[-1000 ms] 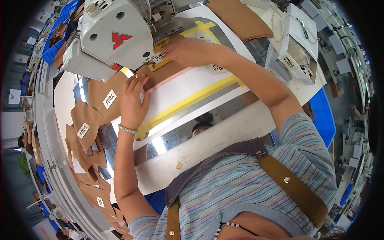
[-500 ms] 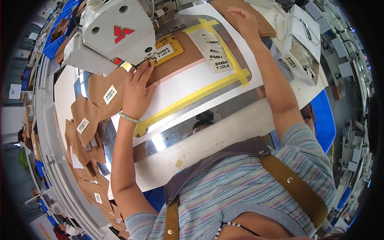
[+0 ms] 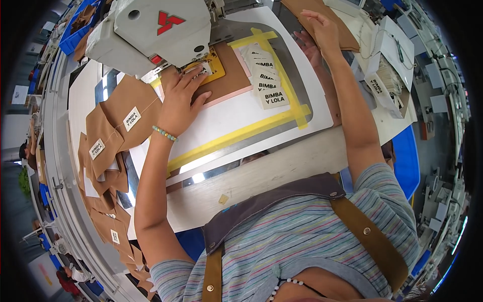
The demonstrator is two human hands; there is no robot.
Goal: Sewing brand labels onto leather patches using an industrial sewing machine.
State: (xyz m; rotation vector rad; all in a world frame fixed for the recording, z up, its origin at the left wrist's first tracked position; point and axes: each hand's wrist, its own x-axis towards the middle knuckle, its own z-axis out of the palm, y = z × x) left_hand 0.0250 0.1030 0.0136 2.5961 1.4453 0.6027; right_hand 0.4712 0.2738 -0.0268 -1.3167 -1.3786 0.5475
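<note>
- My pale tabletop (image 3: 261,173) is the biggest thing here, its bare edge running along the near side.
- The white sewing machine head (image 3: 166,43) fills the far left of it.
- Brown pieces (image 3: 136,95), linked by thread and bearing white labels, overlap down the left side toward me.
- A white sheet (image 3: 221,118) lies mid-table, with yellow tape (image 3: 300,116) along its near and right sides.
- A blue bin (image 3: 406,161) sits beyond the table's right edge.
- On the far right lies a stack of brown material (image 3: 344,35); nearer and farther right stands an open white box (image 3: 388,43) holding labels.
- The brown panel (image 3: 234,75) I'm working on lies beside the machine head, a pink strip along its near edge.
- My left hand (image 3: 181,98) is spread palm down on that panel, fingers lightly parted and pressing, gripping nothing that I can see.
- My right hand (image 3: 322,31) is by the brown stack, fingers loosely bent, nothing visible in it; I can't tell whether it touches the stack.
- A yellow template (image 3: 216,70) rests on the panel by my left fingertips.
- Fanned labels (image 3: 274,95) lie just right of the panel.
- A beaded bracelet (image 3: 165,134) circles my left wrist.
</note>
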